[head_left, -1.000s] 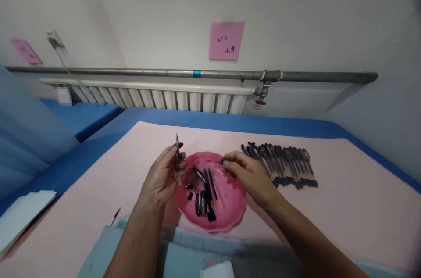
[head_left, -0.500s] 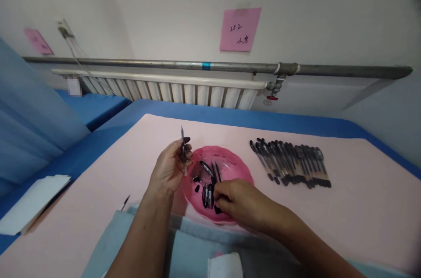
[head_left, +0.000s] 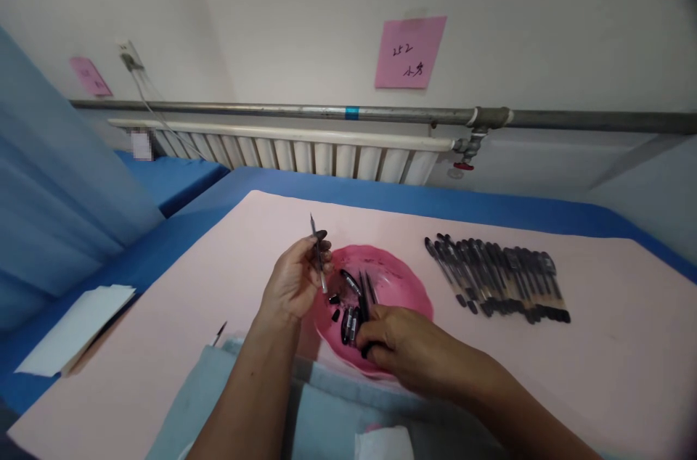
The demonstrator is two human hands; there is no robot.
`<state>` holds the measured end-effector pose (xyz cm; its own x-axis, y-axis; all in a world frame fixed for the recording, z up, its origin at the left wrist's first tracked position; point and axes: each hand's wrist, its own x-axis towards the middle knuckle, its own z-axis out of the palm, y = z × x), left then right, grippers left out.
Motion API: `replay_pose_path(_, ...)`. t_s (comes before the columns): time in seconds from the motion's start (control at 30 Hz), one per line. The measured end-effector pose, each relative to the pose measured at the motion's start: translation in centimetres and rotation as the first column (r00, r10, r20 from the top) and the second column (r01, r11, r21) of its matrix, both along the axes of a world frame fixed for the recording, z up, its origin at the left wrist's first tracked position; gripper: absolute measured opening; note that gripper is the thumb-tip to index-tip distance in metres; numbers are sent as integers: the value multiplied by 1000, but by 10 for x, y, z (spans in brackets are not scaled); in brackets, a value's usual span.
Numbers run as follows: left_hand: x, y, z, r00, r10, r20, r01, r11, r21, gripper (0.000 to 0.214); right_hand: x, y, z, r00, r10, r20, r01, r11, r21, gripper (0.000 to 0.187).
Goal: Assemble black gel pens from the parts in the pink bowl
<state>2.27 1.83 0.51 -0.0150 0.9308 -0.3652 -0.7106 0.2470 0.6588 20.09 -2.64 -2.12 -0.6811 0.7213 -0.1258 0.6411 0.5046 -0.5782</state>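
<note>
My left hand (head_left: 297, 278) is closed around a thin pen refill (head_left: 318, 255) that points up, just left of a pink dish (head_left: 406, 275). The dish holds several black pen parts (head_left: 351, 300): caps, barrels and refills. My right hand (head_left: 406, 347) reaches into the near side of the dish, fingers curled over a black pen part at its near edge. A row of several assembled black pens (head_left: 498, 275) lies on the pink mat to the right of the dish.
The pink mat (head_left: 599, 344) covers a blue table. A loose refill (head_left: 219, 333) lies on the mat near my left forearm. White paper (head_left: 76, 326) rests at the left. A grey cloth (head_left: 327, 402) lies in front. A radiator (head_left: 294, 152) and pipe run along the wall.
My right hand moved from the far right rim of the dish to its near side and closed over a pen part. My left hand kept holding the refill upright.
</note>
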Motion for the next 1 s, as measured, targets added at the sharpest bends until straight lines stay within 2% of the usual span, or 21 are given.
replay_pose_path(0.1,0,0,-1,1000,2,-11,-2,1000,5,7,-2,1,1,997,-20,-70,21,1000,12,19)
replay_pose_path(0.2,1,-2,0,999,-5,-47,7,999,46,8,-3,4,8,960,-116,-255,119,993,-3,14)
replay_pose_path(0.27,3,-4,1,998,-13,-64,17,998,68,7,-5,6,12,865,-278,-418,240,960,-140,10)
replay_pose_path(0.3,5,-5,2,998,-22,-66,27,996,80,6,-6,6,13,794,-373,-480,286,926,-246,8)
replay_pose_path(0.4,9,-8,3,997,-45,-61,53,991,122,4,-9,6,14,585,-568,-579,301,815,-495,5)
replay_pose_path(0.47,13,-10,3,997,-50,-54,57,987,150,5,-11,6,13,502,-606,-617,295,791,-536,5)
replay_pose_path(0.57,16,-12,3,997,-54,-59,65,980,190,7,-12,6,13,425,-631,-649,329,775,-539,6)
replay_pose_path(0.73,18,-13,4,996,-33,-85,50,978,204,11,-11,6,16,378,-645,-664,378,762,-526,5)
replay_pose_path(1.0,20,-14,2,991,-48,-122,76,969,236,12,-11,7,14,391,-601,-697,418,790,-448,3)
